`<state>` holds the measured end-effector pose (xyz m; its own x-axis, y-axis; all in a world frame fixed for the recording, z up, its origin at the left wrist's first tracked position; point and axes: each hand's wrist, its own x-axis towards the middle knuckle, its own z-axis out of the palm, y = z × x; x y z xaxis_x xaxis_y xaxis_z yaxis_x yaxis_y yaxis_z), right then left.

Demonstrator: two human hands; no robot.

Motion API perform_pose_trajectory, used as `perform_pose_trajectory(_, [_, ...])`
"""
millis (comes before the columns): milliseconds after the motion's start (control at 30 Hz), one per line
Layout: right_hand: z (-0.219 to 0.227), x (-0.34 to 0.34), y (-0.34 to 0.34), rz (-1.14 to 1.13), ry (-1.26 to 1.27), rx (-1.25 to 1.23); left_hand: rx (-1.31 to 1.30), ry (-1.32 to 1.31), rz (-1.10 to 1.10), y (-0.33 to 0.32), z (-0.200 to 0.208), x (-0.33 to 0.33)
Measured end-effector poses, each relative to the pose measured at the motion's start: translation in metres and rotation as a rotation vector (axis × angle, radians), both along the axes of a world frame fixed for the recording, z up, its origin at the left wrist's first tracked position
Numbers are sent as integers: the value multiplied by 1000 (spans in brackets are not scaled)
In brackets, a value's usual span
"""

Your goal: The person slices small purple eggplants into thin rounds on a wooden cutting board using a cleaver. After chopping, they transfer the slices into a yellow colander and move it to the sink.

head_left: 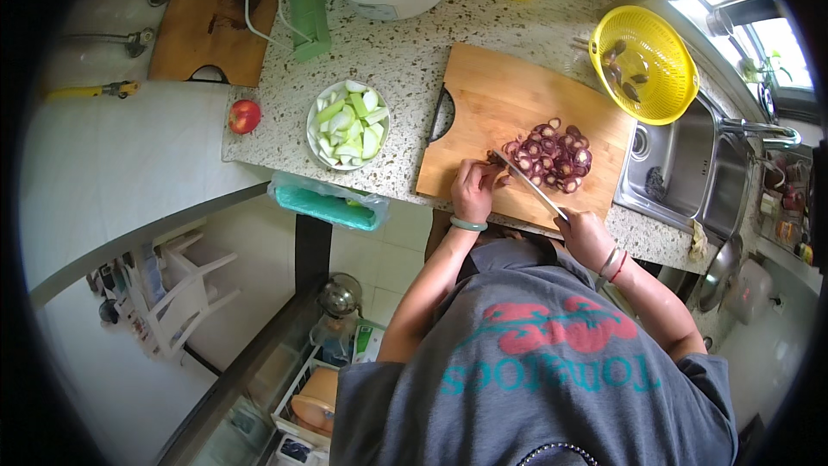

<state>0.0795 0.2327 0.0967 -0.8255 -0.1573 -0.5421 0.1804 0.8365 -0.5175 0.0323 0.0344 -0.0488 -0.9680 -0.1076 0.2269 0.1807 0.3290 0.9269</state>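
My right hand (588, 240) grips a knife (536, 188), its blade slanting up and left over the wooden cutting board (483, 86). The fingers of my left hand (474, 192) are curled over a dark purple vegetable (495, 157) at the board's near edge, beside the blade's tip; most of that piece is hidden under them. Just right of the blade is a heap of round purple slices (556, 154) with pale centres, perhaps purple carrot.
A bowl of pale green chunks (349, 125) and a red apple (244, 116) are on the counter to the left. A yellow colander (664, 56) stands by the sink (664, 168) at right. A bag-lined green bin (328, 205) hangs at the counter's front edge.
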Motion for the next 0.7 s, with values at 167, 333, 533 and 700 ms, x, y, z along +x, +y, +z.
perform_pose_trajectory(167, [-17, -8, -7, 24, 8, 51, -98, 43, -14, -2, 5, -2])
perform_pose_trajectory(333, [-66, -9, -8, 20, 178, -27, -178, 31, -43, -6, 6, -3])
perform_pose_trajectory(533, [-44, 11, 22, -13, 74, -18, -88, 58, 8, -1, 8, -3])
perform_pose_trajectory(700, [-41, 9, 17, -92, 110, 5, -94, 53, 3, -1, 5, -4])
